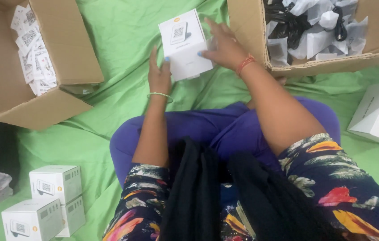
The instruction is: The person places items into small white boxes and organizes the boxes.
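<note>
A green cloth [122, 40] covers the floor. Both hands hold a white box [185, 44] above it: the left hand [159, 73] grips its near-left edge, the right hand [225, 47] its right side (fingers spread). Left of the box is a carton [71, 49] of leaflets, right a carton [247, 27] of cables.

A small white carton [185, 43], tilted, held above the green cloth.
</note>
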